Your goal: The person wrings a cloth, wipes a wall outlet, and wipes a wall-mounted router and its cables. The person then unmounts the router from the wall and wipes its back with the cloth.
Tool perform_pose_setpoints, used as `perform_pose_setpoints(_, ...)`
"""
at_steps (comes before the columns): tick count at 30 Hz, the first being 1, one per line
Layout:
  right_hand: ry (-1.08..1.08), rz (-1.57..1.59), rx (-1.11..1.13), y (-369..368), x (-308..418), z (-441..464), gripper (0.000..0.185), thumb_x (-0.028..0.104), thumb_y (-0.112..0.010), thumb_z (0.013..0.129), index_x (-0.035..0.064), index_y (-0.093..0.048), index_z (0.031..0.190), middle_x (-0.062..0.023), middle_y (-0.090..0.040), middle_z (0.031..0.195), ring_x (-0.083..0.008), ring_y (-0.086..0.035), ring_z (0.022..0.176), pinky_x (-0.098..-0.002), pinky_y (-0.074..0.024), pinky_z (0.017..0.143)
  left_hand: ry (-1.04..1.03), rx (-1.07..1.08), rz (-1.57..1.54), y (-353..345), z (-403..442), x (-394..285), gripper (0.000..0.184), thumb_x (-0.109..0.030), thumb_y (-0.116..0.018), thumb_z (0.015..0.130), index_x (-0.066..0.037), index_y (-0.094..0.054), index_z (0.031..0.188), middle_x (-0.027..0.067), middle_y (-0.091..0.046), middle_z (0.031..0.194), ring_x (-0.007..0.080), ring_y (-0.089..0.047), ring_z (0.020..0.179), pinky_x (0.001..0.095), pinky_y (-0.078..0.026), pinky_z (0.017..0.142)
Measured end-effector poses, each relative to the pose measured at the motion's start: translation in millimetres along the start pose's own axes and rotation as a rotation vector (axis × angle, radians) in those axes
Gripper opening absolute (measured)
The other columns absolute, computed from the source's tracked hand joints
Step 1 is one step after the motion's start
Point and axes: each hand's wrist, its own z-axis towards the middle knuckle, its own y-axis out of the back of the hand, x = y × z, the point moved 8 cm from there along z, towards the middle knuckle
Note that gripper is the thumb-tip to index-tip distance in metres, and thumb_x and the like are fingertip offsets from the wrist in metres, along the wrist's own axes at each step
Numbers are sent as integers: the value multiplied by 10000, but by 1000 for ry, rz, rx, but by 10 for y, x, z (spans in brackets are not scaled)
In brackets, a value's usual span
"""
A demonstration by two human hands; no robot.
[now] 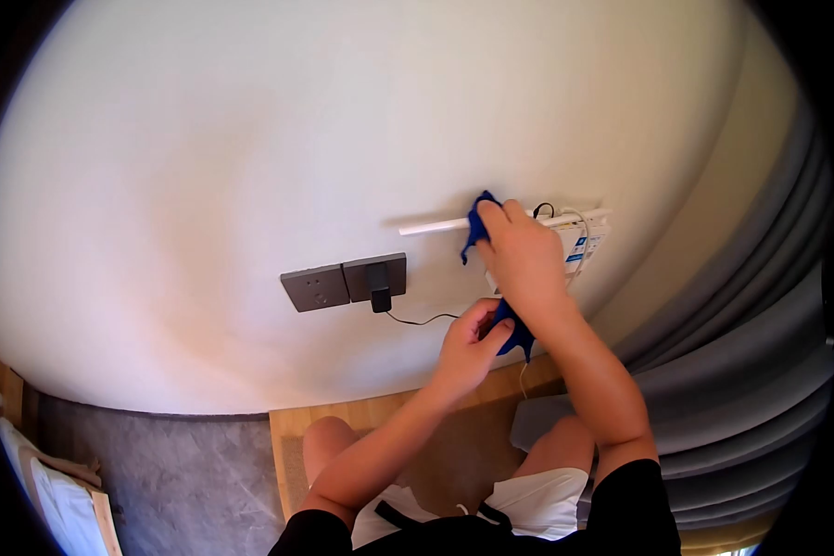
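Note:
A white router [598, 243] with a blue-marked label is set against the wall, and its white antenna [431, 226] sticks out to the left. My right hand [525, 255] is closed on a blue cloth [479, 225], which is wrapped about the antenna. It covers much of the router from view. Lower down, my left hand [468, 347] pinches another part of blue cloth at the router's lower left. Between the two parts my right hand and wrist hide whether the cloth is one piece.
Dark wall sockets [315, 288] lie to the left, with a black power adapter [378, 287] plugged in. Its thin cable [422, 322] runs toward my left hand. Grey curtains [732, 389] hang at the right. Wooden flooring or ledge [380, 408] edges the wall below.

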Motion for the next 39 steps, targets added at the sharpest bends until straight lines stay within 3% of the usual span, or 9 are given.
perform_pose_setpoints(6, 85, 50, -8, -145, 406, 53, 362, 128, -766, 762, 101, -609, 1087, -82, -585, 883, -296, -657, 728, -408, -538, 590, -47, -55, -2, 179, -93, -138, 270, -44, -616, 973, -9, -598, 1240, 54, -667, 1143, 120, -605, 1065, 280, -469, 960)
perform_pose_setpoints(9, 175, 98, -73, -74, 590, 92, 216, 98, -684, 786, 62, -542, 945, -92, -537, 827, -248, -655, 691, -361, -524, 527, -79, -73, -2, 282, -136, -234, 267, -33, -629, 957, 11, -587, 1218, 48, -663, 1112, 111, -608, 1035, 266, -472, 925)
perform_pose_setpoints(13, 125, 151, 16, -155, 723, 133, 328, 146, -759, 762, 106, -604, 1049, -75, -576, 879, -274, -660, 731, -395, -530, 564, -84, -108, -14, 385, -180, -280, 258, -30, -628, 957, 6, -592, 1211, 47, -664, 1123, 113, -604, 1029, 263, -468, 913)
perform_pose_setpoints(18, 246, -51, -137, -185, 1036, 126, 187, 102, -673, 726, 81, -531, 846, -60, -509, 790, -172, -616, 628, -309, -494, 474, -25, -235, 16, 613, -259, -181, 269, -52, -636, 958, -18, -595, 1222, 48, -659, 1139, 117, -599, 1054, 276, -466, 940)
perform_pose_setpoints(25, 477, 241, -156, 231, 1573, -458, 342, 84, -679, 693, 54, -597, 1024, -66, -516, 802, -193, -622, 686, -331, -500, 516, -56, -270, 101, 819, -379, -13, 255, -162, -622, 980, -24, -613, 1194, 40, -654, 1073, 131, -610, 1026, 284, -490, 923)
perform_pose_setpoints(29, -37, 721, -226, 263, 501, -653, 344, 55, -634, 819, 67, -652, 1162, -39, -639, 964, -174, -642, 738, -281, -537, 647, -138, -182, 256, 640, -554, -98, 258, -120, -678, 951, -18, -628, 1183, -2, -644, 933, 91, -595, 870, 256, -503, 782)
perform_pose_setpoints(31, -476, 1324, -133, -94, -57, -883, 333, 34, -538, 927, 54, -623, 1248, -23, -661, 1115, -144, -651, 868, -284, -537, 761, -77, -117, 322, 508, -526, 2, 245, -139, -682, 958, -9, -640, 1162, 5, -662, 911, 85, -590, 825, 254, -495, 747)
perform_pose_setpoints(33, -756, 1617, -271, -199, -503, -1128, 316, 245, -543, 1031, 40, -590, 1267, -40, -652, 1037, -146, -642, 891, -299, -534, 795, -44, -65, 354, 314, -526, 34, 244, -155, -680, 965, -11, -646, 1159, 13, -669, 913, 86, -587, 819, 254, -493, 744)
perform_pose_setpoints(39, -974, 1722, -414, -227, -1255, -1598, 388, 367, -518, 1048, 61, -591, 1275, -45, -673, 1007, -140, -640, 819, -303, -538, 683, 67, 143, 393, -250, -357, 311, 262, -195, -675, 980, -8, -655, 1163, 29, -679, 915, 85, -587, 815, 253, -490, 741)
